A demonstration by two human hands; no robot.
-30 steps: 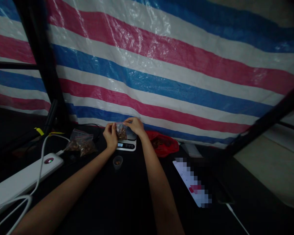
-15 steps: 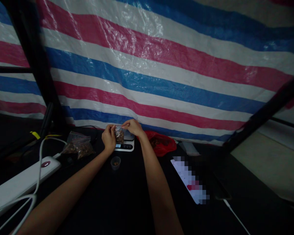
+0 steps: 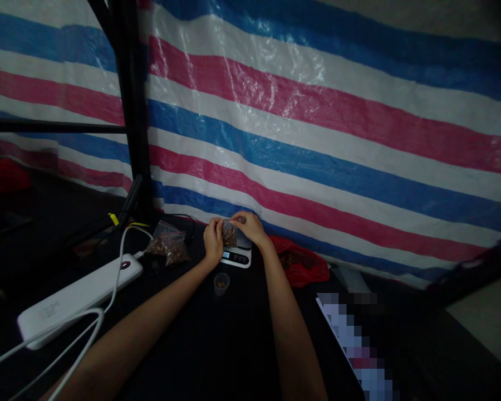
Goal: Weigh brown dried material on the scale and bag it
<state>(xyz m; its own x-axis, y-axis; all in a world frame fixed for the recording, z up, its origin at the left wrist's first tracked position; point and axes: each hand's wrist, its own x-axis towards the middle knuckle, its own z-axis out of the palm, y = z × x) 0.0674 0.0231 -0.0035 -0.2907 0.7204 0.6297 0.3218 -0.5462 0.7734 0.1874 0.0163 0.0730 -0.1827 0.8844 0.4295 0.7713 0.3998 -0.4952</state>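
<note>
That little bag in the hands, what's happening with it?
A person holds a small clear bag of brown bits with both hands, the left hand on one side and the right hand pinching its top. The bag is just above a small scale on a dark table. More filled bags lie to the left, and a little cup stands nearer.

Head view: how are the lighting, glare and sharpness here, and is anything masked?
Head view: dim and underexposed, the black table nearly featureless; glare streaks on the striped tarp; straight poles bow from wide-angle distortion; the small bag between the left hand and right hand is soft and hard to read; a pixelated block masks something at lower right.
</note>
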